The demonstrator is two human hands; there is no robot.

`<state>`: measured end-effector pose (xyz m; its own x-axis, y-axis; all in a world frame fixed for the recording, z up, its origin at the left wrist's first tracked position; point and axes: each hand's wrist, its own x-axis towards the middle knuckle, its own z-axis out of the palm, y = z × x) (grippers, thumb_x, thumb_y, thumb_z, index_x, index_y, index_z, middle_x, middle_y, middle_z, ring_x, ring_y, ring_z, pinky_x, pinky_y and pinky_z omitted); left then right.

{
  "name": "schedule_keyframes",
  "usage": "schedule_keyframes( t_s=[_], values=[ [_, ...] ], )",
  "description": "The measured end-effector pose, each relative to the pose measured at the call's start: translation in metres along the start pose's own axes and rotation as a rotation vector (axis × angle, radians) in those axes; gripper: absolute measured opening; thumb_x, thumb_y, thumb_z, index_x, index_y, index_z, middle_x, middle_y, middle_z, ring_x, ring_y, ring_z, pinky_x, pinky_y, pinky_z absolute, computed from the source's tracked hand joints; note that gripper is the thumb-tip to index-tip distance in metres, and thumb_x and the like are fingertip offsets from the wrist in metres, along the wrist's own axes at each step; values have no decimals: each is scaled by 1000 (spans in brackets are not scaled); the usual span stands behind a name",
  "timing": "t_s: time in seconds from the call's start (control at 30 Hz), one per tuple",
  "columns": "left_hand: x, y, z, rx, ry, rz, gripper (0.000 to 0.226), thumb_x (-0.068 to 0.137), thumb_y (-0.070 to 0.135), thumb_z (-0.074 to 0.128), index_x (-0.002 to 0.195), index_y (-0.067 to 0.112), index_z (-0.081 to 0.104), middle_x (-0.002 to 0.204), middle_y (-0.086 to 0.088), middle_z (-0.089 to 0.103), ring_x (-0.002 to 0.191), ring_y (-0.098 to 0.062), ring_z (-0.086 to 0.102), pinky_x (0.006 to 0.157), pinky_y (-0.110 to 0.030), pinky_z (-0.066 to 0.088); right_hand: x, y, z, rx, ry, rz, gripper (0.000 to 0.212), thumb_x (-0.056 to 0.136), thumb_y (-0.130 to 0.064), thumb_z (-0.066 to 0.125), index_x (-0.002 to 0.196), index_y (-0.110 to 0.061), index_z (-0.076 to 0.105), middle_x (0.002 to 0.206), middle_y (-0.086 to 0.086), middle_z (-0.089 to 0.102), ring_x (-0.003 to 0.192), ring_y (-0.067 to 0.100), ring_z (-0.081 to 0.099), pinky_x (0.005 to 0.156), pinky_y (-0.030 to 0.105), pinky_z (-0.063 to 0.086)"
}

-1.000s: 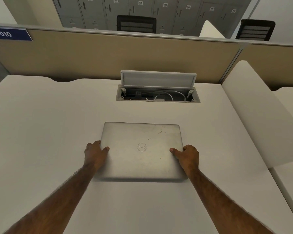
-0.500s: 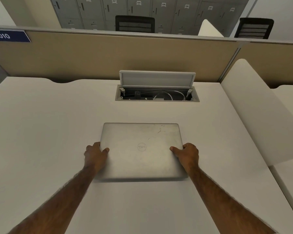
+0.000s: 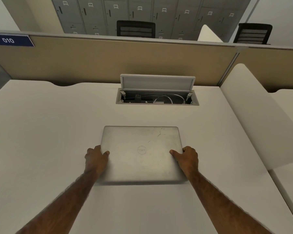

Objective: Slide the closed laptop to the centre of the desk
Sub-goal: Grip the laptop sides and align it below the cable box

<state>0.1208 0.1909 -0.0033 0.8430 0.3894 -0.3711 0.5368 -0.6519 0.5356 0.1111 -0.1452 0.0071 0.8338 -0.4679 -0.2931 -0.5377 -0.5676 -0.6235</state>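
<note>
Nothing much moved since earlier frame: we see laptop (image 3: 141, 153) same spot, mid-desk (image 3: 41, 132), just short of open cable box (image 3: 157, 98). One laptop, closed, flat, silver, scuffed lid, round logo. Two hands: left hand (image 3: 96, 158) and right hand (image 3: 187, 157) clamp side edges, thumbs on lid, fingers curled round. Two chairs beyond partition.

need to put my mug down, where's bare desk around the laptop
Bare desk lies left of the laptop, right of it up to the white divider, and near the front edge between the forearms. Tightest spot: the strip between the laptop and the open cable box.
</note>
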Motion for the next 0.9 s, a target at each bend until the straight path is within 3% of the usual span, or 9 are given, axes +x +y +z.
schedule_keyframes(
  t_s=[0.13,0.57,0.7,0.8,0.9],
  values=[
    [-2,2,-1,12,-4,-1,52,96,32,56,139,4,49,134,-27,45,129,-47,42,107,-53,41,0,0,0,-24,-9,5,60,75,-54,80,100,-1,67,104,14,69,96,32,67,86,47,58],
    [-17,2,1,64,31,66,38,100,34,45,126,7,50,130,-17,44,127,-38,40,98,-55,44,-15,2,4,-147,24,-79,58,92,-51,65,118,0,59,121,16,56,118,35,53,97,46,49],
    [-29,0,8,121,79,129,49,101,33,40,143,8,36,137,-13,44,128,-34,40,101,-52,42,-30,4,11,-365,111,-212,53,100,-48,51,123,0,56,122,17,57,116,34,54,96,44,48],
    [-39,-2,14,150,99,176,59,99,35,44,149,7,28,141,-14,43,126,-34,44,104,-48,41,-43,11,16,-484,152,-290,70,102,-52,44,148,0,40,143,18,51,132,34,48,107,44,42],
    [-45,-3,17,153,62,194,71,97,41,47,153,8,20,152,-12,34,132,-33,42,109,-46,39,-51,17,25,-562,95,-378,84,102,-59,34,161,-2,16,168,20,22,157,34,19,125,48,17]
  ],
)
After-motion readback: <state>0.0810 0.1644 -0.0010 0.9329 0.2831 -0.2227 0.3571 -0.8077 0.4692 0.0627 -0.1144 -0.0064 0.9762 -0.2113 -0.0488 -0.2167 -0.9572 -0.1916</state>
